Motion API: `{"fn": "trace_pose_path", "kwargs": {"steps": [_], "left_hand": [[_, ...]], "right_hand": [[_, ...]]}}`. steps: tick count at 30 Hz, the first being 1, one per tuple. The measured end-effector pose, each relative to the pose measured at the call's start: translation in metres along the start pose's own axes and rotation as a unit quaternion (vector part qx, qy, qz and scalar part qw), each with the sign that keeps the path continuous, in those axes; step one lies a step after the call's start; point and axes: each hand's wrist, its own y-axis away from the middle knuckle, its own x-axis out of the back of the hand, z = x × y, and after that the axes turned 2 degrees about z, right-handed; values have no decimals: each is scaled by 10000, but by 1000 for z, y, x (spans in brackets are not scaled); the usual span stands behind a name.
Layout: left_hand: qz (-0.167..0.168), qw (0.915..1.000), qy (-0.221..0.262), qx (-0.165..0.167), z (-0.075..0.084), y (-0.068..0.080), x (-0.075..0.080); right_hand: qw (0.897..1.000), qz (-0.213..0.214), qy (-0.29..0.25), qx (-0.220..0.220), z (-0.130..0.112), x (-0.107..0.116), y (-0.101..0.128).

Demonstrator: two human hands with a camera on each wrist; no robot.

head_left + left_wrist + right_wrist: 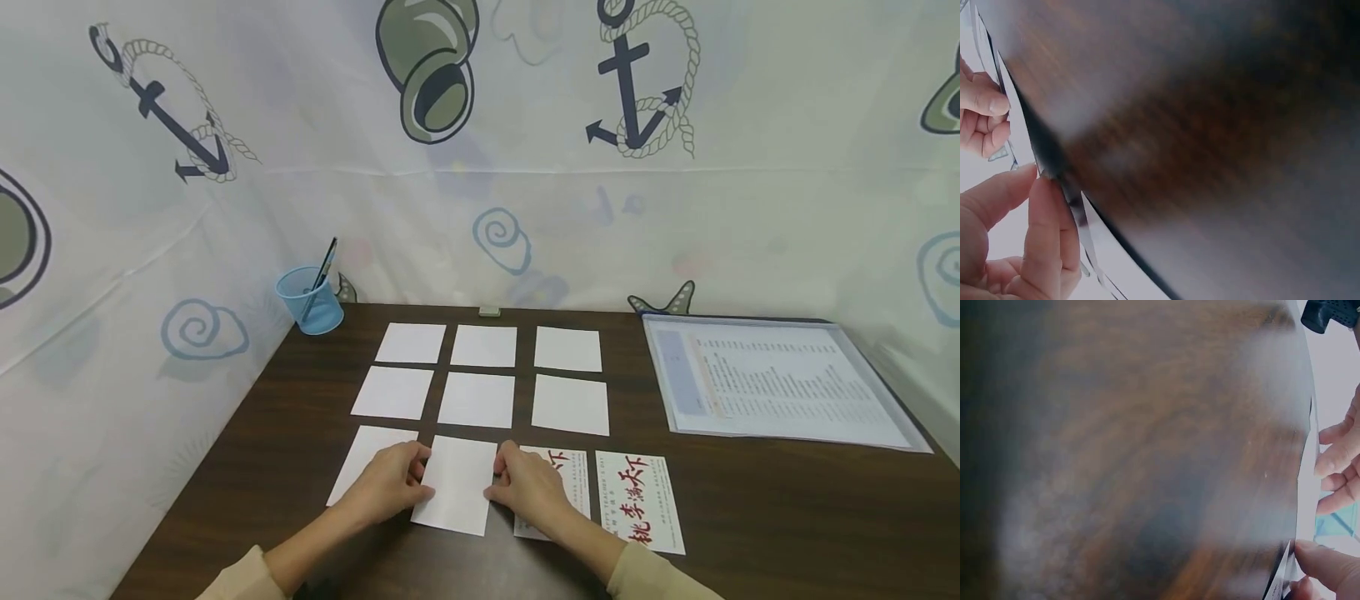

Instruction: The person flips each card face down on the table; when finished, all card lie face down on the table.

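placing blank card point(453, 483) into bottom row, left hand point(390, 483) and right hand point(528, 492) pinching its edges; next: square up, release.

On the dark wooden worktop point(300, 433) white square cards lie in rows of three: a back row point(485, 345), a middle row point(477, 399) before it, and a front row nearest the person. In the front row, the blank white card point(456, 483) lies between the left hand point(390, 483) and the right hand point(528, 487). Right of it lie two cards printed with red characters point(637, 500). A blue mesh pen cup point(310, 300) stands at the back left corner. A clear plastic document folder point(780, 379) lies at the right.
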Motion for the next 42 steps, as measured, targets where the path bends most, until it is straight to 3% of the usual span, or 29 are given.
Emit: {"fn": "trace_pose_path", "kwargs": {"steps": [9,20,24,28,32,36,42], "left_hand": [[-196,9978,-628,124,5,-4,1],[-412,9964,-654,348,7,-6,0],[-462,9960,-638,419,7,-7,0],[-262,9976,-627,156,11,-12,1],[-153,9978,-433,-471,22,-24,-2],[-492,9947,-143,-887,36,-36,-14],[-924,9892,-77,-1136,52,-51,-34]], "right_hand": [[9999,-66,122,-32,-1,0,-1],[9996,-44,270,-44,-1,1,1],[10000,-77,40,-43,0,6,0],[9987,-47,-479,-148,7,24,-3],[9955,165,-803,-486,22,48,-3],[9923,310,-889,-805,39,67,2],[9938,229,-558,-939,55,83,12]]}}
